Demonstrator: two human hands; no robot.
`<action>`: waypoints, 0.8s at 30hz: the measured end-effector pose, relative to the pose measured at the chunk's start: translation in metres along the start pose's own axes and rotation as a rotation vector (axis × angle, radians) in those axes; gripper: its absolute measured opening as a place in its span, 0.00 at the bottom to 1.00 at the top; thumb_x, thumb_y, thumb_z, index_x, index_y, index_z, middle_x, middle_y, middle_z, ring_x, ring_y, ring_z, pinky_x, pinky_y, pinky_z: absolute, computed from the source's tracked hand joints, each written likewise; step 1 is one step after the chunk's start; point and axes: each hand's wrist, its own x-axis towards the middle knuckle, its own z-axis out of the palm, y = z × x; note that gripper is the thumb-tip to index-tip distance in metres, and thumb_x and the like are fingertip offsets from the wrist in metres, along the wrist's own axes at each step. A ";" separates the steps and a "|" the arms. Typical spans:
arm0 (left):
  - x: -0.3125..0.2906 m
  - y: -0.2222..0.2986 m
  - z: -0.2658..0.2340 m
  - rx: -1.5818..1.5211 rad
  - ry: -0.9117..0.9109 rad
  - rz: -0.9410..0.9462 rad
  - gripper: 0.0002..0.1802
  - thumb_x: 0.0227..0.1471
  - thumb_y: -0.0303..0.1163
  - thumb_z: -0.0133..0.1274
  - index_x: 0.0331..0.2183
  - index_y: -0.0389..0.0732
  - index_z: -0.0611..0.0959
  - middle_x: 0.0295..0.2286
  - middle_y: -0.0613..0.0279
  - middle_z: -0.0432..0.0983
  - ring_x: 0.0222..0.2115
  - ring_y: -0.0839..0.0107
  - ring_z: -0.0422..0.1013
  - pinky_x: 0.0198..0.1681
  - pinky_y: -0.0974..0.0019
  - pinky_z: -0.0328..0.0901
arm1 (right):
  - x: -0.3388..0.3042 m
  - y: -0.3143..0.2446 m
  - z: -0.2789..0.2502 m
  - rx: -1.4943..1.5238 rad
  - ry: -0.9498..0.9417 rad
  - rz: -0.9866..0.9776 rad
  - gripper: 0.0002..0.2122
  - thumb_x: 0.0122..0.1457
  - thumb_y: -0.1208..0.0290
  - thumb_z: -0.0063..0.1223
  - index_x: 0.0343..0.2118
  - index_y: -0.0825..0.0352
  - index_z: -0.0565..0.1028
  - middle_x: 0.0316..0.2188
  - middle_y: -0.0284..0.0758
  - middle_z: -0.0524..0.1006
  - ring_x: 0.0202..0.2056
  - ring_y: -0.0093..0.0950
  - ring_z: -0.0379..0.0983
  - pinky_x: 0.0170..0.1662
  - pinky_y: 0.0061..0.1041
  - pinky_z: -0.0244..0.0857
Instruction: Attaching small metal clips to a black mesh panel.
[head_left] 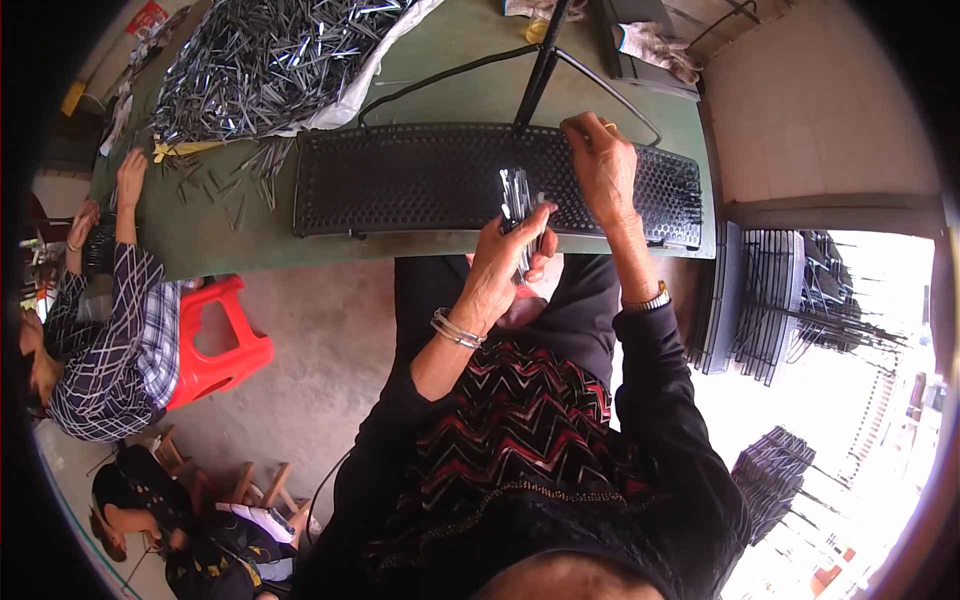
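My left hand (506, 248) is closed round a bunch of thin dark metal strips (515, 195), whose shiny ends stick up above the thumb. In front of me a long black perforated rack (420, 185) lies across the green table, with a black rod frame rising from its far side. My right hand (603, 165) is over the right part of this rack, its fingers pinched together near the far edge. What those fingertips hold, if anything, is too small to make out.
A big heap of loose strips (280, 65) rests on a white sack at the far left of the green table (350, 250). Work gloves (655, 50) lie at the far right. On the left a co-worker sits on a red stool (225, 340). Black racks (770, 290) stand stacked at right.
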 end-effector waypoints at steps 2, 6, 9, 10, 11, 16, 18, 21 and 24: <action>-0.004 0.003 0.004 0.010 -0.025 -0.007 0.18 0.56 0.39 0.52 0.42 0.35 0.75 0.19 0.62 0.69 0.16 0.80 0.60 0.14 0.77 0.53 | 0.007 -0.004 -0.005 -0.071 -0.081 -0.005 0.05 0.54 0.69 0.55 0.31 0.62 0.77 0.26 0.39 0.76 0.29 0.39 0.74 0.32 0.34 0.66; -0.008 0.004 0.012 0.032 -0.048 -0.056 0.19 0.57 0.41 0.51 0.42 0.34 0.75 0.19 0.61 0.70 0.15 0.80 0.60 0.14 0.77 0.53 | 0.012 0.000 -0.012 -0.113 -0.146 0.002 0.06 0.55 0.66 0.54 0.32 0.60 0.78 0.26 0.38 0.76 0.29 0.39 0.74 0.33 0.34 0.66; -0.007 0.001 0.008 0.053 -0.074 -0.047 0.20 0.57 0.40 0.51 0.43 0.33 0.75 0.20 0.60 0.71 0.15 0.80 0.61 0.13 0.77 0.53 | 0.011 0.004 -0.018 -0.069 -0.242 -0.022 0.06 0.54 0.64 0.54 0.32 0.58 0.79 0.26 0.38 0.75 0.30 0.40 0.74 0.33 0.34 0.66; -0.009 0.000 0.008 0.058 -0.080 -0.049 0.20 0.57 0.40 0.51 0.43 0.33 0.75 0.20 0.60 0.71 0.15 0.80 0.61 0.13 0.77 0.53 | 0.005 0.008 -0.017 -0.116 -0.254 -0.024 0.07 0.54 0.64 0.55 0.33 0.59 0.79 0.27 0.39 0.76 0.30 0.40 0.74 0.33 0.35 0.67; -0.011 -0.002 0.008 0.051 -0.087 -0.055 0.20 0.57 0.40 0.51 0.44 0.33 0.75 0.20 0.60 0.72 0.15 0.80 0.61 0.13 0.77 0.53 | 0.001 0.011 -0.017 -0.163 -0.265 -0.025 0.08 0.54 0.63 0.55 0.34 0.59 0.79 0.28 0.40 0.76 0.31 0.41 0.75 0.33 0.35 0.67; -0.014 0.002 0.010 0.069 -0.068 -0.059 0.21 0.57 0.40 0.51 0.45 0.33 0.75 0.21 0.60 0.72 0.15 0.80 0.61 0.14 0.78 0.53 | -0.010 -0.023 -0.054 0.331 -0.457 0.260 0.15 0.57 0.61 0.56 0.36 0.71 0.77 0.28 0.39 0.78 0.28 0.22 0.73 0.33 0.27 0.66; -0.013 -0.001 0.009 0.100 -0.067 -0.085 0.20 0.57 0.39 0.51 0.44 0.33 0.75 0.21 0.61 0.71 0.15 0.80 0.61 0.14 0.78 0.52 | -0.018 -0.032 -0.063 0.578 -0.702 0.347 0.14 0.58 0.63 0.55 0.35 0.72 0.77 0.25 0.32 0.76 0.28 0.17 0.68 0.32 0.22 0.64; -0.011 -0.004 0.008 0.126 -0.109 -0.074 0.20 0.57 0.39 0.51 0.44 0.33 0.75 0.20 0.61 0.71 0.15 0.81 0.61 0.14 0.78 0.52 | -0.026 -0.030 -0.061 0.746 -0.741 0.413 0.11 0.58 0.65 0.56 0.33 0.71 0.76 0.24 0.27 0.74 0.27 0.15 0.67 0.30 0.16 0.61; -0.010 -0.005 0.005 0.108 -0.160 -0.095 0.20 0.58 0.39 0.50 0.44 0.33 0.75 0.20 0.61 0.71 0.15 0.82 0.60 0.13 0.78 0.51 | -0.025 -0.028 -0.060 0.752 -0.801 0.442 0.10 0.58 0.66 0.56 0.31 0.69 0.76 0.23 0.25 0.73 0.26 0.13 0.65 0.29 0.14 0.61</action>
